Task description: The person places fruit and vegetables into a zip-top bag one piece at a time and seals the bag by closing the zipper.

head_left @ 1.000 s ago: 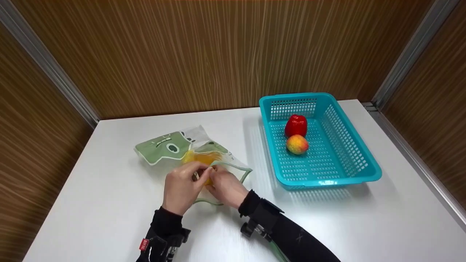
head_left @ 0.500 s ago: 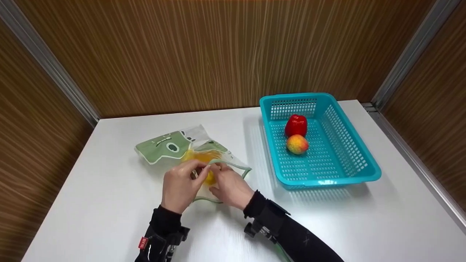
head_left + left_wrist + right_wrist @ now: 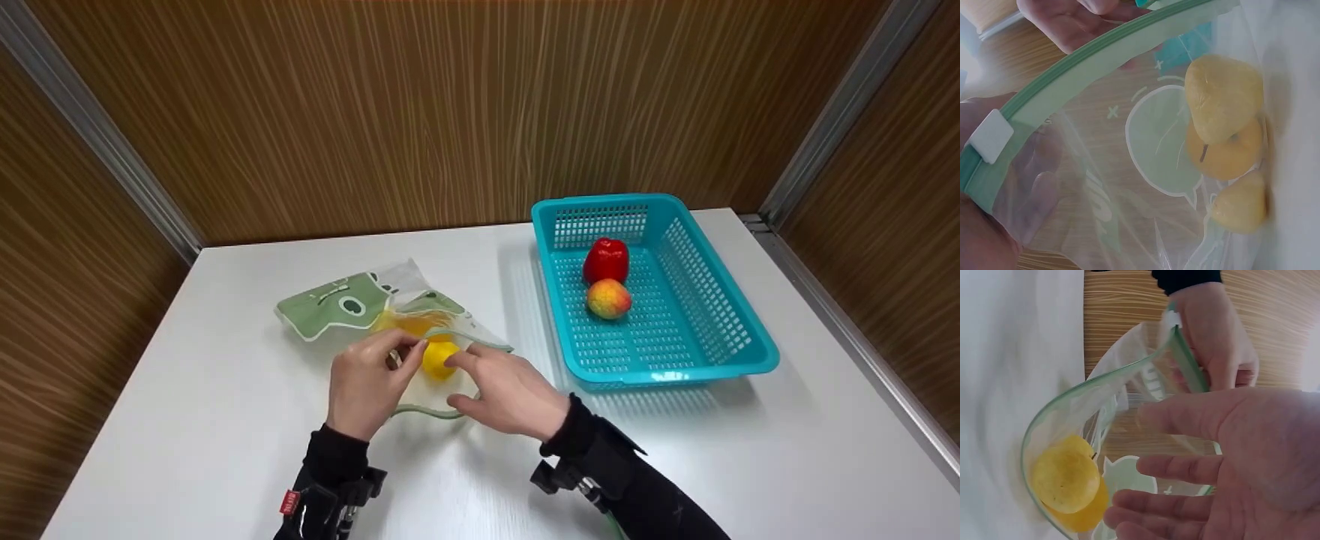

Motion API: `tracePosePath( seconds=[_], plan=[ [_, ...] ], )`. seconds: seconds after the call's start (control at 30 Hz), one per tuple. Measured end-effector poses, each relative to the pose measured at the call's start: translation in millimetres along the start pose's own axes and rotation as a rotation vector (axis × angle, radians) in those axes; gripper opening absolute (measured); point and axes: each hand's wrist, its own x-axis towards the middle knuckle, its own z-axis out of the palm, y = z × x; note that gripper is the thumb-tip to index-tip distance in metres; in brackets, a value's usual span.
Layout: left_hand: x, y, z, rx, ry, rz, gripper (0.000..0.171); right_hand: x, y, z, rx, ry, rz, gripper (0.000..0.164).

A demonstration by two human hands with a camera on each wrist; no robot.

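A clear zip bag (image 3: 352, 304) with green prints lies on the white table, its green-edged mouth spread toward me. My left hand (image 3: 367, 382) pinches the upper edge of that mouth between thumb and fingers; a white slider (image 3: 992, 136) sits on the rim beside it. Inside the bag are three yellow fruits, seen through the film in the left wrist view: a blocky pale one (image 3: 1224, 98), an orange-yellow one (image 3: 1227, 149) with a dark stem, and a smaller one (image 3: 1241, 202). My right hand (image 3: 514, 394), fingers extended and holding nothing, is at the mouth near a yellow fruit (image 3: 439, 360).
A turquoise perforated basket (image 3: 667, 375) stands right of the bag. It holds a red bell pepper (image 3: 607, 260) and a red-yellow, mango-like fruit (image 3: 608, 299). Wood-grain panels (image 3: 360, 120) border the white table (image 3: 187, 420) at the back and sides.
My right hand has drawn back to the right from the bag's mouth and its fingers have spread, leaving the yellow fruit more exposed. My left hand keeps its pinch on the rim.
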Motion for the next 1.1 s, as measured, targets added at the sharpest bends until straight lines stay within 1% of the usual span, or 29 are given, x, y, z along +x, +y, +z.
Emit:
tracePosePath(
  seconds=[0.13,0.2,0.4,0.47,0.57,0.67,0.8,0.93,1.1],
  plan=[
    [0.0,-0.4,0.4,0.006,-0.001,-0.004,0.006,-7.7,5.0,-8.3,0.036,-0.008,-0.026,0.042],
    [0.4,-0.4,-0.2,0.002,-0.002,-0.009,0.007,-10.4,7.5,-13.2,0.057,-0.004,-0.021,0.042],
    [1.5,0.6,0.6,-0.009,-0.023,-0.023,0.007,-18.6,18.2,-31.4,0.112,0.04,0.05,0.042],
    [1.4,0.8,0.6,-0.012,-0.019,-0.022,0.007,-21.5,23.5,-37.5,0.111,0.063,0.067,0.042],
    [-0.1,1.2,-1.1,-0.012,-0.012,-0.027,0.006,-24.9,34.2,-48.0,0.072,0.081,0.098,0.045],
    [-1.1,0.5,-2.0,-0.007,-0.004,-0.031,0.006,-27.4,48.9,-61.4,0.032,0.076,0.143,0.053],
    [0.9,-0.9,0.2,-0.009,-0.005,-0.022,0.005,-30.3,76.1,-83.1,0.018,0.072,0.21,0.065],
    [0.7,-1.7,1.4,-0.009,-0.011,-0.017,0.006,-25.0,105.5,-101.6,0.007,0.056,0.263,0.068],
    [1.6,-3.7,1.2,-0.01,-0.001,-0.017,0.007,-6.7,139.4,-115.1,-0.033,-0.01,0.303,0.065]
  ],
)
